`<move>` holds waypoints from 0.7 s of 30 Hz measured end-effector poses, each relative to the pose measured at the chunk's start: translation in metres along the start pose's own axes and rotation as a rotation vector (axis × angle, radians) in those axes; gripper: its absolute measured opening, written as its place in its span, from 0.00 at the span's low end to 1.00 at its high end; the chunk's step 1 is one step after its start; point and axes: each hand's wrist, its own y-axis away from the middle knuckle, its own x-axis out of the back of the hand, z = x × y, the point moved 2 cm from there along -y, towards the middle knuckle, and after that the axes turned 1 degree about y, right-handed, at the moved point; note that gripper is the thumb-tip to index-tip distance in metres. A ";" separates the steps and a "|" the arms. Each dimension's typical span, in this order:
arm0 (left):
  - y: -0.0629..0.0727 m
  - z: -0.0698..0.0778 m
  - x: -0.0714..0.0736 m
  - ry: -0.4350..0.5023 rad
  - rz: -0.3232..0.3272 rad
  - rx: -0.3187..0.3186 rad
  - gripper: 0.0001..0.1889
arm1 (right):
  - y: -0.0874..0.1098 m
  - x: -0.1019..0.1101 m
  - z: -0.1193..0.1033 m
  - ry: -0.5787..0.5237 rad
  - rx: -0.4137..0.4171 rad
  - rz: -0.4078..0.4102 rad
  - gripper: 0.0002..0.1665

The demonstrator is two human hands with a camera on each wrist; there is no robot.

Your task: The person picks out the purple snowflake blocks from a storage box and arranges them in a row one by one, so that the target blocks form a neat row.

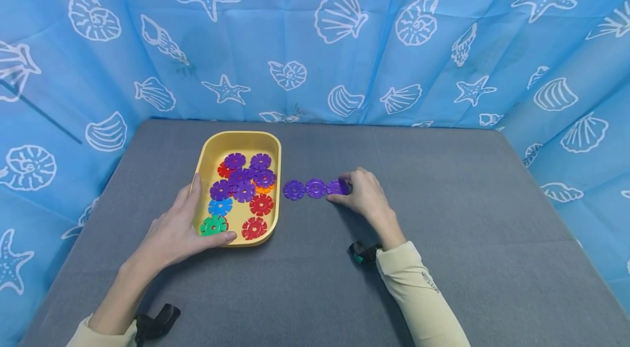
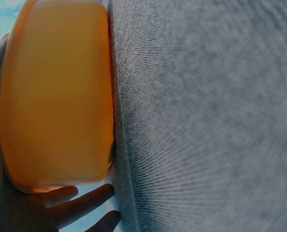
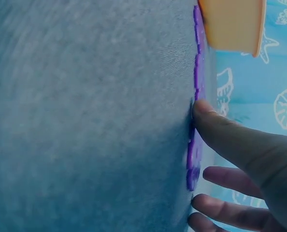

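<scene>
A yellow plastic tray (image 1: 236,134) stands left of centre on the table, holding several notched, flower-shaped plastic discs, mostly purple (image 1: 243,192), plus red (image 1: 254,228), blue, green and orange ones. My left hand (image 1: 172,232) grips the tray's near left corner, thumb along the front rim and fingers down the left side. To the tray's right lies a row of purple interlocking discs (image 1: 315,188), flat on the cloth. The right hand (image 1: 366,194) pinches the rightmost purple disc (image 1: 337,188), its thumb (image 3: 205,107) at the near edge; the palm hides part of that disc.
A grey cloth (image 1: 443,199) covers the table. Behind and along both sides hangs a blue curtain (image 1: 374,63) printed with white shells and starfish. Black straps with camera mounts (image 1: 363,253) sit at the wrists, close over the cloth.
</scene>
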 end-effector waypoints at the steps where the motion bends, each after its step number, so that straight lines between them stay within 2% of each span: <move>1: 0.000 0.000 0.000 0.000 0.001 -0.001 0.75 | 0.000 0.000 0.000 -0.001 0.000 0.004 0.34; 6: 0.000 0.000 0.000 0.000 0.009 -0.003 0.75 | 0.001 0.003 -0.012 -0.031 0.034 0.082 0.33; 13: 0.001 -0.001 0.000 -0.005 0.011 -0.003 0.75 | -0.001 0.011 -0.051 -0.191 0.188 0.226 0.27; 17: 0.000 -0.001 0.000 -0.006 0.005 0.004 0.75 | -0.002 0.011 -0.075 -0.267 0.266 0.244 0.26; 21: 0.000 0.000 0.000 -0.008 0.000 0.011 0.75 | -0.004 0.008 -0.096 -0.310 0.321 0.219 0.27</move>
